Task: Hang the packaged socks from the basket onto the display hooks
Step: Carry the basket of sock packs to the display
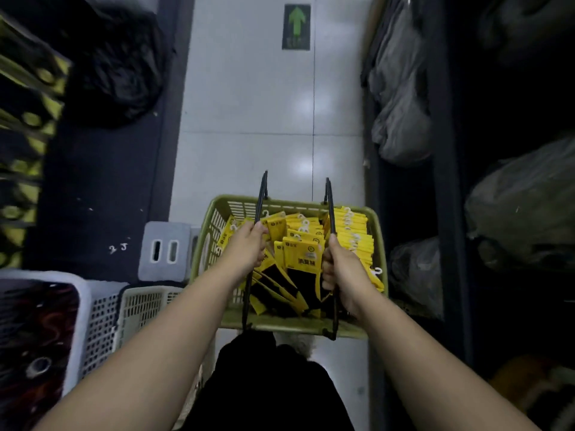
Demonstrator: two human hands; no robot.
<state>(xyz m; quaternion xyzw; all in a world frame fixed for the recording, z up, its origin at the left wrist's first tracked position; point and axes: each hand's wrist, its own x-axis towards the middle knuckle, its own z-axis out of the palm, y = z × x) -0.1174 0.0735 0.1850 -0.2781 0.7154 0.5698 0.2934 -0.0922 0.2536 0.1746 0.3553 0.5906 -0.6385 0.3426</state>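
Note:
An olive-green plastic basket (378, 244) sits low in the middle of the aisle, above the white tiled floor. It is full of several yellow-and-black packaged socks (303, 247) with small white hanger hooks. Two black wire handles stand up from the basket. My left hand (249, 248) grips the left handle (259, 209). My right hand (337, 269) grips the right handle (329, 200). Blurred yellow-and-black packages (21, 126) hang in rows at the far left edge.
Two white perforated baskets (102, 312) and a grey stool (165, 250) stand at the lower left. Dark shelving with grey plastic bags (401, 98) lines the right side, and a black bag (121, 66) lies at the upper left. A green floor arrow (296, 26) points ahead.

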